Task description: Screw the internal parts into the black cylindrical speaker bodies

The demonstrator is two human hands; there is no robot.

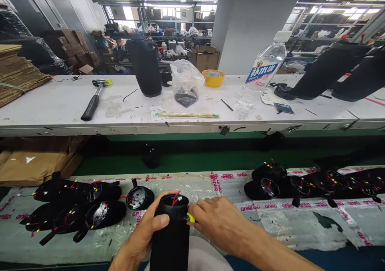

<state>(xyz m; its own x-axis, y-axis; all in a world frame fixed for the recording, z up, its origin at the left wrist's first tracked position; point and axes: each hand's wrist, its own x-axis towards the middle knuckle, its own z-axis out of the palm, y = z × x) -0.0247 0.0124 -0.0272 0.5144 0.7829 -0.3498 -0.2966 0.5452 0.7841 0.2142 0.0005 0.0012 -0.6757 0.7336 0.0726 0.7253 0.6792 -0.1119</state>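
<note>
My left hand is wrapped around a black cylindrical housing, its thumb pressed on the side just below the rim. The housing stands upright over my lap. Red wires with a small white plug stick out of its open top. At the right of the rim, my right hand is closed with its fingers against the housing. A small bright yellow piece shows at its fingertips; the rest of it is hidden. Nearest on the left lies another black housing with wires in its open end.
Several black wired housings lie on the wrapped platform, left and right. On the white bench are a hammer, upright housing, plastic bag, yellow tape roll and water bottle. Cardboard lies below.
</note>
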